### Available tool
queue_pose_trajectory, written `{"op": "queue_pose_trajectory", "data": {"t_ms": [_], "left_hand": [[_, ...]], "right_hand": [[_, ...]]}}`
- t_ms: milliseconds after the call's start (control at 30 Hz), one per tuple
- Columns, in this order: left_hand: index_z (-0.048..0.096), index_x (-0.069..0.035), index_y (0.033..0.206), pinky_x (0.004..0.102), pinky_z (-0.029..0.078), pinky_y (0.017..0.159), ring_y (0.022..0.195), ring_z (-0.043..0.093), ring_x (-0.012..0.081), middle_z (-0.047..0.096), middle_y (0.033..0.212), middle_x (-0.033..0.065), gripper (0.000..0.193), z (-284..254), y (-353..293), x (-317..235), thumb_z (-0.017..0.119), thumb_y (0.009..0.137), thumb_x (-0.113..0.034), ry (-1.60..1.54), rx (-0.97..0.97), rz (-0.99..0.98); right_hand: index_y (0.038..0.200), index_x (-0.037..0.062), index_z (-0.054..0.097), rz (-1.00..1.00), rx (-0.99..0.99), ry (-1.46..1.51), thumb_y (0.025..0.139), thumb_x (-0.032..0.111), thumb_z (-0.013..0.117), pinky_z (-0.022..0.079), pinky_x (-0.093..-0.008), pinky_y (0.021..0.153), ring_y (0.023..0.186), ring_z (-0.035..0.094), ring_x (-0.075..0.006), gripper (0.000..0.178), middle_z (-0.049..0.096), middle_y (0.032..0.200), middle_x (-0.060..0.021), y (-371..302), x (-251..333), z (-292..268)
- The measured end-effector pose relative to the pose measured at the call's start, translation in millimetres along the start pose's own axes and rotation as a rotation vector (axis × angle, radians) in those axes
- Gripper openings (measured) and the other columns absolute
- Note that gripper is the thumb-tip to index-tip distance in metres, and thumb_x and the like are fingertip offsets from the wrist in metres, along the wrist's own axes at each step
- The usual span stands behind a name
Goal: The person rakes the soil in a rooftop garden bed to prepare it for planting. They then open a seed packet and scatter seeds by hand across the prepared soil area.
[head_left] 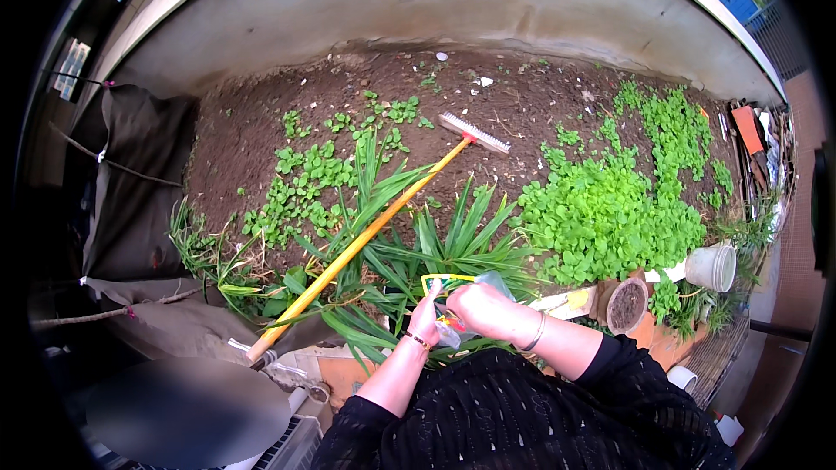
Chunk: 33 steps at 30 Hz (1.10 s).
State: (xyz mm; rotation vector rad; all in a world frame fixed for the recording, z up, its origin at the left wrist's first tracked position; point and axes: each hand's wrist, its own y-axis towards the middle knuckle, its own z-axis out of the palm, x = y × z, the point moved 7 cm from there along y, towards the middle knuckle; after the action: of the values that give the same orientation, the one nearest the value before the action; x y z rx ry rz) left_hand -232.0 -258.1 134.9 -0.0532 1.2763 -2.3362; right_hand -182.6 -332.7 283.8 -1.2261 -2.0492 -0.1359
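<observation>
In the head view, the left hand (424, 322) and right hand (484, 308) pinch a yellow-edged plastic packet (449, 280) above long green leaves (466, 231), handling seemingly underway though whether it is opened cannot be told, while a long-handled rake (357, 249) lies unheld, head on soil (252, 135).
</observation>
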Motion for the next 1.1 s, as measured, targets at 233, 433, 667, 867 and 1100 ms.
{"op": "queue_pose_trajectory", "data": {"t_ms": [233, 433, 667, 867, 1100], "left_hand": [[0.057, -0.009, 0.096, 0.0212, 0.043, 0.044, 0.059, 0.056, 0.0109, 0.061, 0.076, 0.0020, 0.046, -15.9, -22.9, -38.0, 0.039, 0.088, -0.050, 0.105, -0.024, 0.082], [0.049, 0.000, 0.112, 0.0359, 0.045, 0.085, 0.095, 0.057, 0.0225, 0.058, 0.107, 0.0135, 0.051, -77.9, -17.5, -21.0, 0.039, 0.090, -0.045, -0.016, -0.011, 0.081], [0.051, -0.003, 0.106, 0.0366, 0.049, 0.078, 0.089, 0.058, 0.0209, 0.058, 0.103, 0.0118, 0.050, -89.7, -45.7, -20.7, 0.048, 0.085, -0.049, 0.002, -0.104, 0.055], [0.052, -0.006, 0.105, 0.0338, 0.050, 0.074, 0.087, 0.058, 0.0178, 0.059, 0.102, 0.0096, 0.047, -84.4, -52.9, -25.2, 0.048, 0.085, -0.048, 0.053, -0.067, 0.064], [0.055, -0.005, 0.101, 0.0314, 0.049, 0.073, 0.085, 0.058, 0.0157, 0.060, 0.099, 0.0075, 0.046, -73.8, -60.3, -29.5, 0.046, 0.086, -0.048, 0.133, -0.053, 0.047]], "right_hand": [[0.093, 0.0028, 0.065, 0.382, 0.067, 1.162, 0.084, 0.011, 0.058, 0.042, -0.0176, 0.048, 0.057, 0.051, -0.0029, 0.014, 0.060, 0.069, 0.0005, 20.1, -33.4, -24.2], [0.094, -0.0029, 0.060, 0.368, -0.185, 1.198, 0.086, 0.008, 0.052, 0.046, -0.0197, 0.052, 0.061, 0.054, -0.0068, 0.016, 0.058, 0.073, -0.0021, 98.2, -89.5, 25.1], [0.090, -0.0025, 0.062, 0.586, -0.267, 0.973, 0.081, 0.003, 0.054, 0.048, -0.0229, 0.050, 0.055, 0.056, -0.0094, 0.014, 0.060, 0.067, -0.0043, 143.5, -136.9, 110.4], [0.096, -0.0062, 0.059, 0.625, -0.307, 1.283, 0.084, 0.003, 0.054, 0.049, -0.0217, 0.053, 0.059, 0.056, -0.0104, 0.016, 0.060, 0.074, -0.0063, 111.1, -166.4, 84.4], [0.099, -0.0022, 0.058, 0.621, -0.510, 1.320, 0.086, 0.007, 0.053, 0.049, -0.0193, 0.054, 0.061, 0.056, -0.0091, 0.016, 0.061, 0.077, -0.0057, 65.7, -214.7, 6.8]]}}
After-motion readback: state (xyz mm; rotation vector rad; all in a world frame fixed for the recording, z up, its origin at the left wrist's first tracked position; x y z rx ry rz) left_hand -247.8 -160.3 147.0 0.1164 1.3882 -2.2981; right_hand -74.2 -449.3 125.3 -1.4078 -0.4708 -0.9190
